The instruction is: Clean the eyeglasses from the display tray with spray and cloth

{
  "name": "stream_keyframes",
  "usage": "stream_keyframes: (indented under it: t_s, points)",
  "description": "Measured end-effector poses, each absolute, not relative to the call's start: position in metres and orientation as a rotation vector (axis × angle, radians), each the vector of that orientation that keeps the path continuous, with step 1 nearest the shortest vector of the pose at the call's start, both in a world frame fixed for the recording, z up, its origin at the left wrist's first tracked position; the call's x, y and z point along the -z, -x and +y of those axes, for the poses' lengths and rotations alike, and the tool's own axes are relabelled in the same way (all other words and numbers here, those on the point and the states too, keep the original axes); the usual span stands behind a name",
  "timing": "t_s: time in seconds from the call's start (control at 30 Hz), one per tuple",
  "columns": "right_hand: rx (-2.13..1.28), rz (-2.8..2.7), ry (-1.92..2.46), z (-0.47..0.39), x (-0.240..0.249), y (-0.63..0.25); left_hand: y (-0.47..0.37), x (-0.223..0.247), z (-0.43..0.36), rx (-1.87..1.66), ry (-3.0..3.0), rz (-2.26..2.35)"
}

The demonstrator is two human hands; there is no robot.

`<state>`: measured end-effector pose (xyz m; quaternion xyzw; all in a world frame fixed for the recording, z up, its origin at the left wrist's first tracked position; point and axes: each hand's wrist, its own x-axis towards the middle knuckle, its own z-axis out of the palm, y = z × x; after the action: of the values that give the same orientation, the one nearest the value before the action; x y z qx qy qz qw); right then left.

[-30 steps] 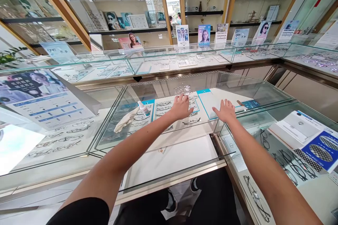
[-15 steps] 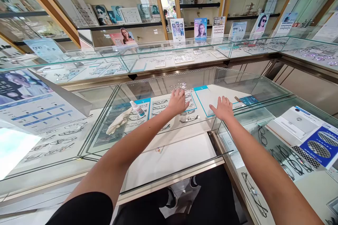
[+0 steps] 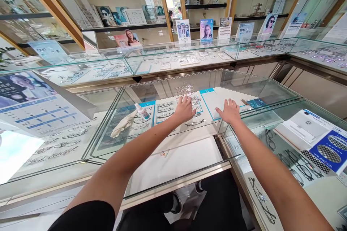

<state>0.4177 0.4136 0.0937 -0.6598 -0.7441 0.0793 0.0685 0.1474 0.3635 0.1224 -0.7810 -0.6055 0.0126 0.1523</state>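
The step in hand seems only hovering or resting: the left hand (image 3: pixel 184 109) and the right hand (image 3: pixel 230 112) are empty, fingers spread, over the clear glass-topped counter (image 3: pixel 189 151) at twelve o'clock (contact I cannot tell). Any grasp would call for closing fingers. The counter looks transparent, greenish-edged; the small white bottle (image 3: pixel 141 111) is at the left hand's nine o'clock.

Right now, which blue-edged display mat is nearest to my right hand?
The rightmost blue-edged display mat, which the right hand partly hides; the others lie farther left, bearing eyeglasses.
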Motion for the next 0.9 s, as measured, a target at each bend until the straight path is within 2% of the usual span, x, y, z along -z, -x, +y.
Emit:
stream_keyframes:
  t_s: [0.23,0.67,0.9]
  points:
    - [-0.234,-2.244,1.995,0.414,-0.093,-0.417,-0.153,-0.126,0.369,-0.114,2.186,-1.816]
    - [-0.225,-2.238,1.976,0.416,-0.09,-0.418,-0.156,-0.128,0.365,0.028,2.156,-1.826]
    - [-0.229,-2.232,1.968,0.416,-0.09,-0.418,-0.13,-0.128,0.323,0.425,2.234,-1.909]
